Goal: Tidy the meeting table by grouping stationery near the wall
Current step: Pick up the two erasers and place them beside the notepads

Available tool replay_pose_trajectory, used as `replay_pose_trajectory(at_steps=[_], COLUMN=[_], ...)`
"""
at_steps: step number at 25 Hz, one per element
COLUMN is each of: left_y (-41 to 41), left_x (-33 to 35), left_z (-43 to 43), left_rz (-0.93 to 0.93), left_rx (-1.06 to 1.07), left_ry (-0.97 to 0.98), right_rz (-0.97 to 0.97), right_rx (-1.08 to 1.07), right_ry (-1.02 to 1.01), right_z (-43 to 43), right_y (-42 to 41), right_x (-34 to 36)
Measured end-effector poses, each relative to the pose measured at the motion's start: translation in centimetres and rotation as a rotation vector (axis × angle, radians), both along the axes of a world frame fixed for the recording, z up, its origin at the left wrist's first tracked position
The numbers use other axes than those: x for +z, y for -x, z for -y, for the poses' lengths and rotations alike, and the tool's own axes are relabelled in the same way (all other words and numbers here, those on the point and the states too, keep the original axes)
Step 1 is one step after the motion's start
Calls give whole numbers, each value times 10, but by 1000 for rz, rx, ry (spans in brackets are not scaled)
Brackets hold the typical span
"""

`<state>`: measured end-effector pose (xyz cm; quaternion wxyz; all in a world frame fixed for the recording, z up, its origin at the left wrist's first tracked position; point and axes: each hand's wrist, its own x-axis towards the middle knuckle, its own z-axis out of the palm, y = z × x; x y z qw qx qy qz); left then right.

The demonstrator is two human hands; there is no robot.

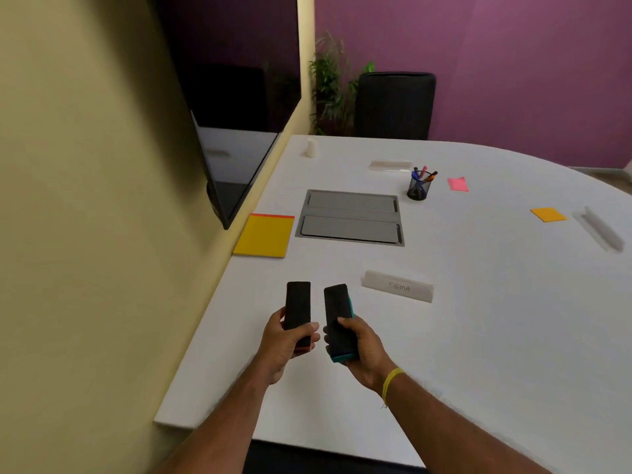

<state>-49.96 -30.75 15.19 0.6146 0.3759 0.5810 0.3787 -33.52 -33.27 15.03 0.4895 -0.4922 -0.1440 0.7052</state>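
Observation:
My left hand [285, 343] grips a black-felt board eraser with a red base [298, 304], felt side up. My right hand [359, 350] grips a second black-felt eraser with a teal base [337, 307]. Both are held just above the white table [478, 319], near its front left. A yellow notepad [265, 236] lies beside the cream wall [85, 200]. Farther off stand a mesh pen cup [418, 188] with several pens, a pink sticky pad [457, 184] and an orange sticky pad [548, 214].
A grey cable hatch [350, 217] is set into the table's middle. A name card reading "SIGMA" [398, 287] stands right of the erasers; other clear card holders [390, 165] [602, 229] and a small white cup [312, 147] sit farther back. A wall screen [232, 131], black chair [395, 104] and plant [330, 83] stand behind.

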Motion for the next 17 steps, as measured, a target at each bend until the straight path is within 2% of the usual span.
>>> replay_pose_trajectory(at_steps=[6, 10, 17], left_y=[80, 109, 118], left_x=[-35, -48, -93], left_z=[-74, -111, -125], left_rz=[97, 219, 300], left_rx=[51, 71, 176], left_ry=[82, 122, 193], right_rz=[-24, 91, 882], right_rx=[-113, -156, 19], right_ry=[130, 127, 46], right_z=[-70, -121, -226], right_y=[69, 98, 120], right_x=[-30, -46, -100])
